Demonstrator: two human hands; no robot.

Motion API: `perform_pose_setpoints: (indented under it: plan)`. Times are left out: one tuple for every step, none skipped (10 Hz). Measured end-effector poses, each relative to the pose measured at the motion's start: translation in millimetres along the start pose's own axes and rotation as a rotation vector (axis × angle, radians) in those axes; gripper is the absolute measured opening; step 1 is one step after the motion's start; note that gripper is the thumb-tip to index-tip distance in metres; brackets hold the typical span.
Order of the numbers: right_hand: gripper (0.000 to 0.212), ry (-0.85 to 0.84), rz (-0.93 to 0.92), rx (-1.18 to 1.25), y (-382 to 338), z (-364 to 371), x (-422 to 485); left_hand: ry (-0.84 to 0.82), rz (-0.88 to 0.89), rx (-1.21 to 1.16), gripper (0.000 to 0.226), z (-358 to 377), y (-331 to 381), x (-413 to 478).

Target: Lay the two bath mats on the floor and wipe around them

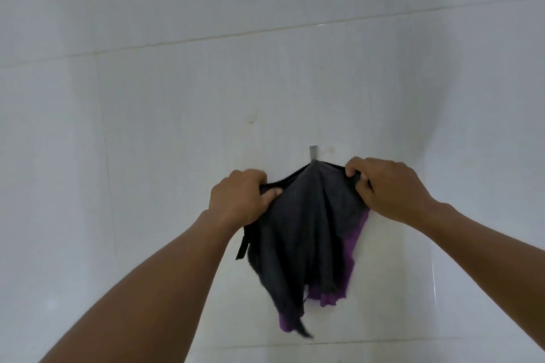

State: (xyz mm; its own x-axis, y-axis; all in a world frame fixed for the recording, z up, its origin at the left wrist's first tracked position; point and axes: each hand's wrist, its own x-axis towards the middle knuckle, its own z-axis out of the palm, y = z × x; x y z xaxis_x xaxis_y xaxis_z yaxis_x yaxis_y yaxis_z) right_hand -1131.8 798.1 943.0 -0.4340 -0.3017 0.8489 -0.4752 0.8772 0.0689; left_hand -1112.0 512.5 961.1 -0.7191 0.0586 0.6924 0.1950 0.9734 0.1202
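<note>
1. White glossy ceramic wall tiles point(147, 97) with thin pale grout lines are filling our whole view, and no floor is showing.
2. Nearest to us, our two bare forearms are reaching up and forward from the bottom corners.
3. Our left hand point(239, 197) is pinching the upper left edge of a limp dark grey fabric cloth point(309, 215) with a purple underside, thumb in front and fingers curled behind.
4. Our right hand point(389, 188) is gripping the upper right edge, fingers curled over the hem.
5. Between the hands the cloth is hanging against the wall, its top middle sitting at a small grey metal wall hook point(313, 153). Its ragged lower edge is dangling free and a thin black strap point(241, 244) is trailing on the left.
6. We are guessing this is the wiping rag, though it could be a mat. We are seeing no bath mat laid down, so we cannot confirm that either the laying or the wiping is done. We also cannot tell whether the cloth is coming off the hook or going onto it.
</note>
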Motion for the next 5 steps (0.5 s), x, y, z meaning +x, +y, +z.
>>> perform_pose_setpoints:
  plan:
    - [0.024, -0.043, -0.033, 0.018, -9.5, 11.1, -10.0, -0.044, -0.007, 0.011, 0.051, 13.5, -2.8, -16.8]
    - [0.029, -0.108, -0.018, 0.035, -22.0, 18.4, -19.3, -0.072, 0.001, -0.005, 0.056, 22.8, 3.2, -30.9]
    - [0.040, -0.170, 0.002, 0.038, -32.9, 24.2, -33.5, -0.132, 0.043, -0.010, 0.058, 23.9, 6.5, -43.4]
    - [0.048, -0.215, 0.024, 0.018, -50.2, 23.6, -46.7, -0.233, 0.130, 0.074, 0.052, 19.4, 1.7, -60.2]
    - [0.056, -0.130, -0.005, -0.140, -57.4, 22.1, -61.1, -0.284, 0.170, 0.113, 0.044, 17.5, -12.5, -74.9]
